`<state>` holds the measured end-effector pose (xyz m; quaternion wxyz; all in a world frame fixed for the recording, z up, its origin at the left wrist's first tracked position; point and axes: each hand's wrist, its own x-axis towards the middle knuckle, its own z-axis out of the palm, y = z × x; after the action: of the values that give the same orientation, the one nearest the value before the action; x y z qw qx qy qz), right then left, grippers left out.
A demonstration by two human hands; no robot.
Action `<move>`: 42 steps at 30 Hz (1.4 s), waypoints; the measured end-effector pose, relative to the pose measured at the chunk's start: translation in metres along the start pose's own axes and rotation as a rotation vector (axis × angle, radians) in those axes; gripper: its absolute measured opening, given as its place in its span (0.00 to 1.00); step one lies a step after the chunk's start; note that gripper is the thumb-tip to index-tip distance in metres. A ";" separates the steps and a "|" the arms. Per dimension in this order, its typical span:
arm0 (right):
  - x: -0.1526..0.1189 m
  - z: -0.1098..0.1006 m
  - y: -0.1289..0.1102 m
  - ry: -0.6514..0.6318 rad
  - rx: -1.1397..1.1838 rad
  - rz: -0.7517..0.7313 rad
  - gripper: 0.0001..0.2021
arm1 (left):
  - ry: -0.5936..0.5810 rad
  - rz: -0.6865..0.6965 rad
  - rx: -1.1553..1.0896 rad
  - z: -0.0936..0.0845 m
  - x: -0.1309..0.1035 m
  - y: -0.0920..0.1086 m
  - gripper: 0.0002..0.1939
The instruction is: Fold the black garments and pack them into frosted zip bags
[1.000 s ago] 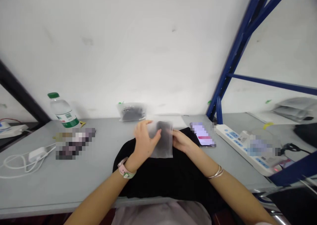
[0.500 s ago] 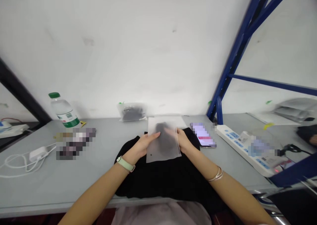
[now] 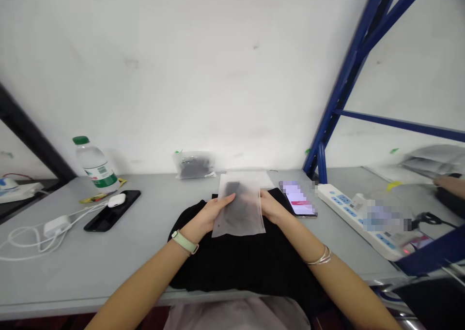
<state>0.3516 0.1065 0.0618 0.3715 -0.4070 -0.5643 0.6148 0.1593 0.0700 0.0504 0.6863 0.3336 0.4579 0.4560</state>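
A frosted plastic bag [image 3: 238, 221] with something dark inside is held over a black cloth [image 3: 240, 267] on the grey table. My left hand [image 3: 211, 214] grips the bag's left side, its thumb lying on the front face. On the other side, my right hand [image 3: 269, 206] is at the bag's right edge, with its fingers partly hidden behind or inside the translucent plastic. Behind the bag lies a white sheet or bag [image 3: 263, 177]. Another clear bag with dark contents [image 3: 196, 165] leans against the wall.
On the left are a bottle [image 3: 97, 168], a black phone [image 3: 109, 216], a white earphone case [image 3: 116, 201] and a charger [image 3: 57, 226] with cables. A lit phone [image 3: 298, 202] and a power strip [image 3: 358, 221] lie right. Another person's hand [image 3: 450, 185] shows far right.
The bag has shifted slightly left and tilted. My right fingers have drawn back toward its right edge. At the far right, the other person's hand has come further into view.
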 end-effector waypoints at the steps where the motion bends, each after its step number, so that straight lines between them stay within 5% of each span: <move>1: 0.000 0.001 0.000 -0.008 0.005 -0.007 0.15 | 0.001 -0.008 -0.007 -0.001 0.001 0.000 0.20; 11: -0.003 0.003 -0.004 -0.019 0.011 -0.091 0.17 | -0.016 0.003 -0.081 0.000 -0.003 0.001 0.18; 19: 0.006 -0.014 -0.008 0.202 0.014 -0.083 0.22 | 0.009 0.217 -0.356 -0.004 -0.003 0.023 0.09; 25: 0.003 0.018 0.004 -0.103 0.049 0.061 0.21 | 0.037 0.335 -0.457 -0.004 0.001 0.024 0.04; 31: 0.016 0.048 0.009 -0.050 0.102 -0.030 0.18 | 0.032 0.348 -0.385 -0.005 0.004 0.026 0.06; 35: 0.043 0.050 0.002 0.017 0.104 -0.094 0.19 | 0.143 0.447 -0.333 -0.029 0.009 0.046 0.10; 42: 0.100 0.066 0.001 0.093 0.033 -0.117 0.13 | 0.490 0.609 -0.142 -0.112 0.017 0.071 0.14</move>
<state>0.2514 0.1720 0.0543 0.4391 -0.3954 -0.5590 0.5817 0.0347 0.1158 0.0670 0.4115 0.2871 0.4556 0.7353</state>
